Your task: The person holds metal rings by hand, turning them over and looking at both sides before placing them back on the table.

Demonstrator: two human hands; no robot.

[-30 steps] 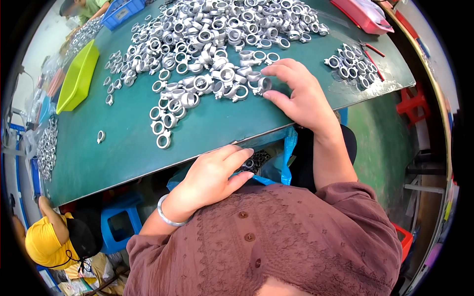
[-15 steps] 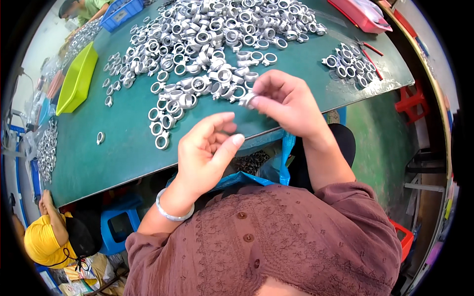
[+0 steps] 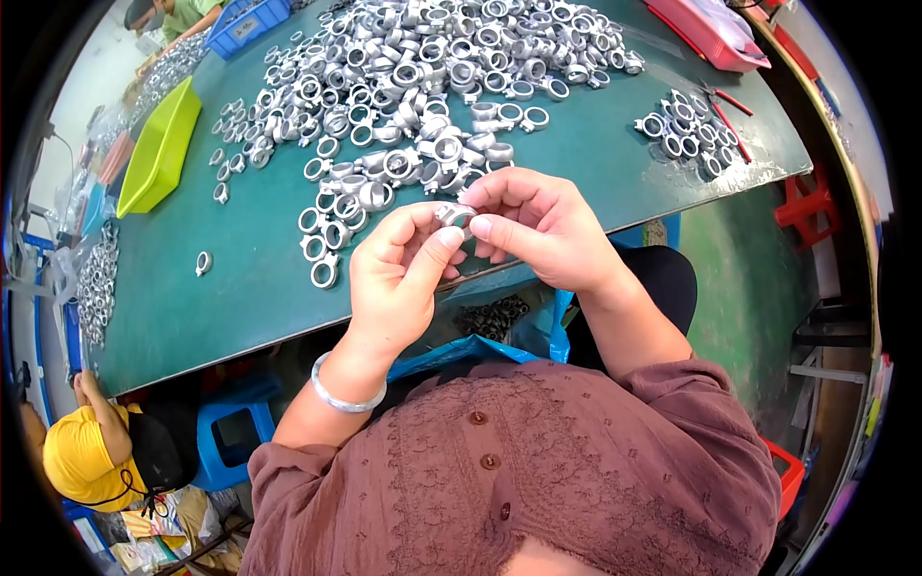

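Note:
My left hand (image 3: 399, 278) and my right hand (image 3: 538, 226) meet above the near edge of the green table (image 3: 221, 307). Together they pinch one small silver metal ring fitting (image 3: 454, 215) between their fingertips. Just beyond them lies a large heap of the same silver ring fittings (image 3: 413, 86), spread over the middle and far part of the table. A silver bangle (image 3: 344, 396) circles my left wrist. Below the table edge, in my lap, a blue bag (image 3: 480, 331) holds dark small rings.
A smaller group of ring fittings (image 3: 687, 134) lies at the right with red-handled pliers (image 3: 735, 99). A red tray (image 3: 711, 29) sits far right, a lime-green tray (image 3: 158, 149) far left, a blue crate (image 3: 240, 24) beyond. Another person in yellow (image 3: 91, 461) sits low left; a blue stool (image 3: 226, 437) stands nearby.
My right hand drew a ring fitting off the heap toward me. My left hand rose from the lap bag to meet it, and both now hold the fitting.

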